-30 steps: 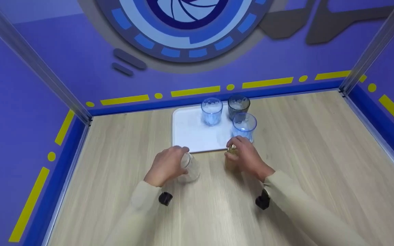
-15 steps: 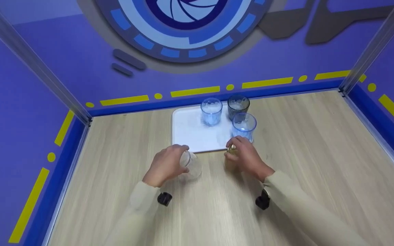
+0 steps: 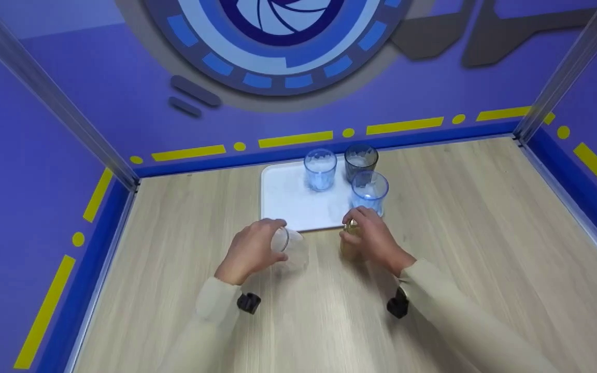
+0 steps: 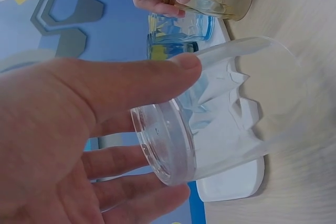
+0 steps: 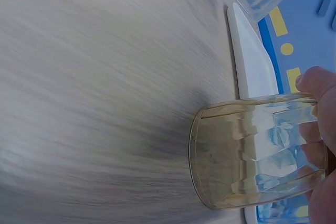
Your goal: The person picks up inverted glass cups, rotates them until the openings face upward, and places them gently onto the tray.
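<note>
My left hand (image 3: 251, 248) grips a clear drinking glass (image 4: 168, 135) between thumb and fingers at its thick base. That glass is upside down and tilted, its wide mouth turned down toward the table and out to the right. With fingertips around the base, my right hand (image 3: 376, 239) holds an amber-tinted glass (image 5: 252, 150), also mouth down, close over the table. Both hands are at the near edge of a white tray (image 3: 288, 199). On the tray stand a light blue glass (image 3: 321, 173), a dark grey glass (image 3: 361, 163) and a blue-rimmed glass (image 3: 370, 194).
The wood-grain table (image 3: 184, 290) runs back to a blue-purple printed wall (image 3: 257, 119), with side walls at left and right. The tray lies close to the back wall. The blue-rimmed glass is just beyond my right hand.
The clear glass in my left hand has tilted further, its mouth end swinging right. The left hand shifts only slightly. My right hand and the glasses on the tray stay put.
</note>
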A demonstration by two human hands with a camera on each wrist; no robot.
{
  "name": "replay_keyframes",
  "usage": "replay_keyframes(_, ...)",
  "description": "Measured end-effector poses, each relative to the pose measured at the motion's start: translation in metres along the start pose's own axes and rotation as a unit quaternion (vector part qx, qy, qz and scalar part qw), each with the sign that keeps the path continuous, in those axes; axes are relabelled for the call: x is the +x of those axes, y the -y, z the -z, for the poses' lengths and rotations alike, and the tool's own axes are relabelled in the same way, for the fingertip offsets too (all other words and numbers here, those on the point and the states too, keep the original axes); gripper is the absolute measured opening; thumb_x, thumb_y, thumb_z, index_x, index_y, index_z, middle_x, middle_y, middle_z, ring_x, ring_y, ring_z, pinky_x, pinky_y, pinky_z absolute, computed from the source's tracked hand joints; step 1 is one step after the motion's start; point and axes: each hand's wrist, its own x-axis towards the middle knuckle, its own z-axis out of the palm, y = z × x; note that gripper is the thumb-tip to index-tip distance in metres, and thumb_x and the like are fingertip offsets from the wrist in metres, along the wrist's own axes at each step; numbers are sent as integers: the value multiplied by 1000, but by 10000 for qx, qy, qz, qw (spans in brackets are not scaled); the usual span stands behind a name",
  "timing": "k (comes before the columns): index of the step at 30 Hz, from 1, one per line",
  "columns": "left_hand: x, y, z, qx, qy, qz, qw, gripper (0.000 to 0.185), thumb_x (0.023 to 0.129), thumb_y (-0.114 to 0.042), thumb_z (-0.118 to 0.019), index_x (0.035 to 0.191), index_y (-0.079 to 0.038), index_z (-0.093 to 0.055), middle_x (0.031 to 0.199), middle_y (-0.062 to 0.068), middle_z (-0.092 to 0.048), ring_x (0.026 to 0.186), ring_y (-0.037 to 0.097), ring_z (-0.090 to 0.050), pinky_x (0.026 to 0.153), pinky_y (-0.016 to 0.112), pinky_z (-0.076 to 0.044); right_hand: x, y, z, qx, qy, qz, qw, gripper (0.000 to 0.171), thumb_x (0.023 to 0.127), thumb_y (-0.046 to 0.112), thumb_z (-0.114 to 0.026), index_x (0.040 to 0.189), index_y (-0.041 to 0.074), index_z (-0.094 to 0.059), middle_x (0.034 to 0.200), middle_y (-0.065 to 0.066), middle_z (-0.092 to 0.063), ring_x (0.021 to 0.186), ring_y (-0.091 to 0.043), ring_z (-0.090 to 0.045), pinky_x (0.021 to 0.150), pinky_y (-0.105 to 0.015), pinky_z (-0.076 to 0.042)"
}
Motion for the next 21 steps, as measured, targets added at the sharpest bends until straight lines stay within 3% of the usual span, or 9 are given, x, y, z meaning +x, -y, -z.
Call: replay_keyframes(21, -1, 7, -2, -489, -7, 130, 9987, 64, 71, -19, -86, 129, -12, -60, 131, 8, -62, 122, 26, -58, 99, 45, -49, 1, -1, 0, -23, -23, 57, 10000, 22, 85, 19, -72, 100, 8, -62, 103, -5, -59, 105, -27, -54, 89, -42, -44)
